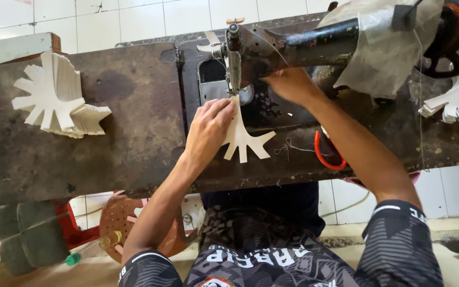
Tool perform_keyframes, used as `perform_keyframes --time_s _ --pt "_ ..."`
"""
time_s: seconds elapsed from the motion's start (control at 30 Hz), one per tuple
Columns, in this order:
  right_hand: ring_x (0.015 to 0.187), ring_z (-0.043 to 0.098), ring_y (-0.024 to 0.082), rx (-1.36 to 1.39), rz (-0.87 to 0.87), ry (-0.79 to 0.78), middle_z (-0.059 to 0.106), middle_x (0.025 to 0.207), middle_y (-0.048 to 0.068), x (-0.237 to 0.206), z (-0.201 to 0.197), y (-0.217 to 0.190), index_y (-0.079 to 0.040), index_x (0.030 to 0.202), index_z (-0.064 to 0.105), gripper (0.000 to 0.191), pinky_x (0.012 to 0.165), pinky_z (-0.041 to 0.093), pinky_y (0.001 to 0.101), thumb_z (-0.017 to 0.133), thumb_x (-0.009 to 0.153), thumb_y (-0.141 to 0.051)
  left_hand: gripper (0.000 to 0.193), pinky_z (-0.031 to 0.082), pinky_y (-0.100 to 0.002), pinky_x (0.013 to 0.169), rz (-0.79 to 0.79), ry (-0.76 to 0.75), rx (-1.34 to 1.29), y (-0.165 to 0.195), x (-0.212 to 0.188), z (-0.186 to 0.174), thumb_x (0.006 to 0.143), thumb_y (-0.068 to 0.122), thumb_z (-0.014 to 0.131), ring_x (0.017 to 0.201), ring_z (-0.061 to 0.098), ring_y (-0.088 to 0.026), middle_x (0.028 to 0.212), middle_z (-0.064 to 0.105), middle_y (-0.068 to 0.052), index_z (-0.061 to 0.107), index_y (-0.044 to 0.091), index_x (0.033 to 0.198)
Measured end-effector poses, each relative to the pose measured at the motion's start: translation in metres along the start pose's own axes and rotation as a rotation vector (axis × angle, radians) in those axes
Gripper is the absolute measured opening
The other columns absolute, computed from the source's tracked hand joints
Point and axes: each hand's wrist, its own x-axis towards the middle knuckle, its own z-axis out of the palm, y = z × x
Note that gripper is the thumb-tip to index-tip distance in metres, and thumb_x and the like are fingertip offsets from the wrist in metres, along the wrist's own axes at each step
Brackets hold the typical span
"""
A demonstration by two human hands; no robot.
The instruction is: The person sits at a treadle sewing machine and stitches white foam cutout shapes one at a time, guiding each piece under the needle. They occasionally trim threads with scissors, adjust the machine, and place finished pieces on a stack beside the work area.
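A worn dark table [81, 154] stands before a white tiled wall, and an old black sewing machine [272, 48] sits on it. Fingertips near the needle could get pricked if the cream cut-out piece [244, 139] slips. The left hand [208, 130] presses flat on the piece just below the needle, fingers together. The right hand [288, 85] reaches behind the machine; I cannot tell its grip.

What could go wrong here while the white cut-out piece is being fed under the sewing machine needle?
The left hand presses the white cut-out piece close to the needle bar, so fingertips could get caught. The right hand sits behind the machine head, partly hidden. The red-handled snips lie near the right forearm and might get knocked.
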Motion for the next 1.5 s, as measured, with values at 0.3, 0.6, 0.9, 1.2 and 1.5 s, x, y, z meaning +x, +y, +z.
perform_keyframes --time_s 0.3,0.6,0.9,1.2,1.5 --pt "0.110 0.055 0.003 1.053 -0.664 0.037 0.059 0.142 -0.006 0.000 0.004 0.001 -0.013 0.163 0.038 0.070 0.100 0.047 0.0205 0.072 0.104 0.004 0.029 0.050 -0.043 0.098 -0.033 -0.031 -0.031 0.000 0.006 -0.006 0.092 0.003 0.071 0.117 0.063 -0.032 0.122 0.069 -0.012 0.069 0.000 0.121" --pt "0.079 0.070 0.022 0.076 -0.635 0.095 0.071 0.092 0.008 -0.032 0.009 0.004 -0.011 0.107 0.070 0.014 0.070 0.056 0.0366 0.070 0.100 -0.023 0.058 0.042 -0.046 0.105 -0.079 -0.094 0.070 0.017 0.008 -0.016 0.091 0.040 0.079 0.126 0.057 -0.032 0.133 0.064 -0.014 0.064 -0.003 0.127" --pt "0.077 0.063 0.026 -0.280 -0.696 0.223 0.060 0.081 0.005 -0.057 0.013 -0.027 -0.013 0.121 0.074 0.028 0.070 0.052 0.0389 0.070 0.093 -0.017 0.071 0.032 -0.050 0.117 -0.168 -0.151 0.107 0.030 -0.003 -0.016 0.089 0.044 0.079 0.143 0.044 -0.038 0.148 0.053 -0.020 0.056 -0.001 0.139" --pt "0.079 0.064 0.024 -0.296 -0.691 0.228 0.060 0.081 0.004 -0.057 0.017 -0.022 -0.013 0.121 0.073 0.029 0.072 0.052 0.0385 0.071 0.093 -0.019 0.063 0.029 -0.052 0.120 -0.192 -0.189 0.048 0.017 0.000 -0.014 0.091 0.041 0.080 0.147 0.037 -0.042 0.153 0.046 -0.020 0.056 0.004 0.136" --pt "0.079 0.064 0.026 -0.292 -0.668 0.202 0.061 0.084 0.005 -0.059 0.012 -0.029 -0.015 0.127 0.071 0.035 0.072 0.053 0.0387 0.070 0.092 -0.017 0.062 0.024 -0.053 0.122 -0.257 -0.243 -0.088 0.012 0.012 -0.017 0.088 0.030 0.084 0.151 0.031 -0.042 0.152 0.048 -0.016 0.052 0.007 0.136"
